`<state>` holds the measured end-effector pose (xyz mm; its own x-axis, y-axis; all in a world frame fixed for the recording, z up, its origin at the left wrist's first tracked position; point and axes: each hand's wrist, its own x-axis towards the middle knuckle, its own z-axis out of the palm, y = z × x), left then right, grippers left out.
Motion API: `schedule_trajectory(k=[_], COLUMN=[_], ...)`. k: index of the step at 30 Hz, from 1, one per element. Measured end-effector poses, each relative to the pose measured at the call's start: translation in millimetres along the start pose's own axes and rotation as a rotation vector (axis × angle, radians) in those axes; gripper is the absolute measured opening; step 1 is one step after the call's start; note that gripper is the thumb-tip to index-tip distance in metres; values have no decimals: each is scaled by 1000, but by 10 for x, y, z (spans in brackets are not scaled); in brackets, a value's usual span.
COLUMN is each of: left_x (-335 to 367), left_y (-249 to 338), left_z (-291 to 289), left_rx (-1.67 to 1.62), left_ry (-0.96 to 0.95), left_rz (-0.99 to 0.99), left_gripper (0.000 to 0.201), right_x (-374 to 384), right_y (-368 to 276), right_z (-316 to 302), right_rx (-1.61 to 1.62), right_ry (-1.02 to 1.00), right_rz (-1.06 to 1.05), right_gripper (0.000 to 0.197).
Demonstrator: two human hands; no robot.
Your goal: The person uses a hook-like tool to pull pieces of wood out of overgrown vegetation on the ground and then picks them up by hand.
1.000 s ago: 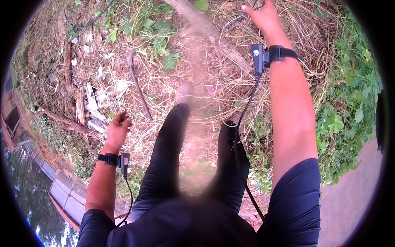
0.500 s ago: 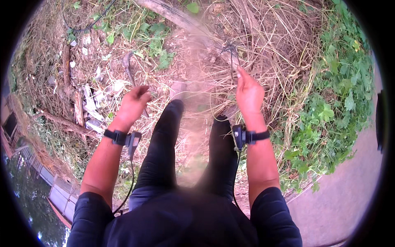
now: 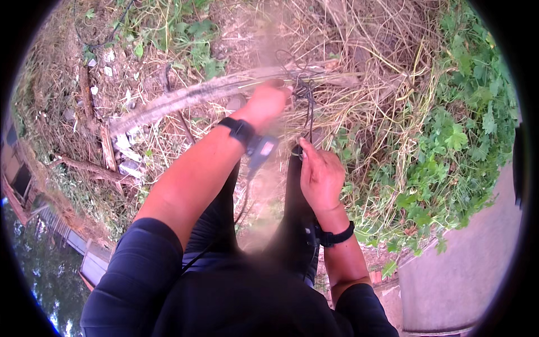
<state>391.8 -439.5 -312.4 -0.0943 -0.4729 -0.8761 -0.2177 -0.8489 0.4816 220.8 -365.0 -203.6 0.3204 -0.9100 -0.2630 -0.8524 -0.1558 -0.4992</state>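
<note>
A long, weathered log (image 3: 174, 101) lies across the ground in front of my shoes. Dark cord (image 3: 304, 89) is tangled around its right part, with a thin loop standing up and a strand hanging toward me. My right hand (image 3: 324, 177) pinches the lower end of that strand between thumb and fingers, over my right knee. Over the log, just left of the tangle, my left hand (image 3: 268, 102) is closed, its fingers curled and its thumb reaching the tangle's edge. Motion blurs it, and what it grips is hidden.
Dry stalks (image 3: 382, 73) cover the ground at the far right, bordered by green leafy plants (image 3: 455, 137). A grey paved strip (image 3: 455, 269) runs along the near right. Pale debris (image 3: 128, 151) and broken branches (image 3: 90, 168) lie at left. A dark cable (image 3: 98, 44) curves at the far left.
The log has swung round and nearer, now lying crosswise. My right hand has come down toward me with the cord strand. My left hand has moved right and forward to the tangle.
</note>
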Motion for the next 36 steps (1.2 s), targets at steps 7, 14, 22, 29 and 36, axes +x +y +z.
schedule_trajectory(k=[7,14,22,29,36], left_x=[139,263,254,118,205], left_y=[-407,-510,-373,-336,-360], left_z=[768,844,678,616,599], left_rx=[-204,122,355,-74,-179], left_ry=[0,100,166,42,-7], left_rz=[-57,125,255,65,-19], left_gripper=[44,35,31,34,35], right_x=[-178,-45,142,595,682], right_y=[166,329,1182,1778,1549], right_z=[1,9,13,-24,-180], right_rx=[102,306,474,1095,554], right_ry=[22,54,188,301,-23], right_rz=[-67,9,329,800,574], right_gripper=[31,31,25,22,17])
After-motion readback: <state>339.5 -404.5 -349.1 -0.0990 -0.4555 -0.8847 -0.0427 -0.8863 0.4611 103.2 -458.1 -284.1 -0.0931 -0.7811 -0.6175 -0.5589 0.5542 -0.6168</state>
